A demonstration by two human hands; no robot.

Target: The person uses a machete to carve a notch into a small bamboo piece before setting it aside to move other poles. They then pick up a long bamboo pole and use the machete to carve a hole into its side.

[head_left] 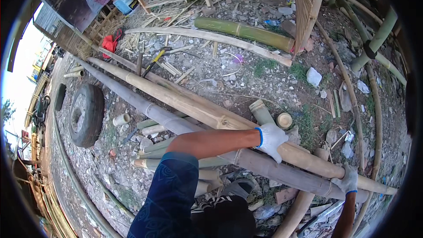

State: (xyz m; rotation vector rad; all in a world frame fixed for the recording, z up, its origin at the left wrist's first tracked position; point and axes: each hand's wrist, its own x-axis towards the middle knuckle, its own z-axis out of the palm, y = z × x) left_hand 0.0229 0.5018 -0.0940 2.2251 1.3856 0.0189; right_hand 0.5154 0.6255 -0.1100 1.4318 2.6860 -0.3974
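Observation:
A long tan bamboo pole (189,101) runs slantwise from upper left to lower right, beside a greyish bamboo pole (165,118). My left hand (269,141), in a white knit glove with a blue cuff, lies over the tan pole, thumb toward the grey one and fingers over the far side. Farther down to the right, my right hand (347,179), also gloved, is closed around the tan pole near where it meets a thinner pole (376,186). The undersides of both grips are hidden.
Rubble covers the ground. A tyre (83,114) stands at left. Beyond the poles lie a yellow-and-black-handled hammer (155,61), a green bamboo length (242,31), a pale split strip (211,37) and short bamboo pieces (261,111). Wooden and bamboo posts stand at upper right.

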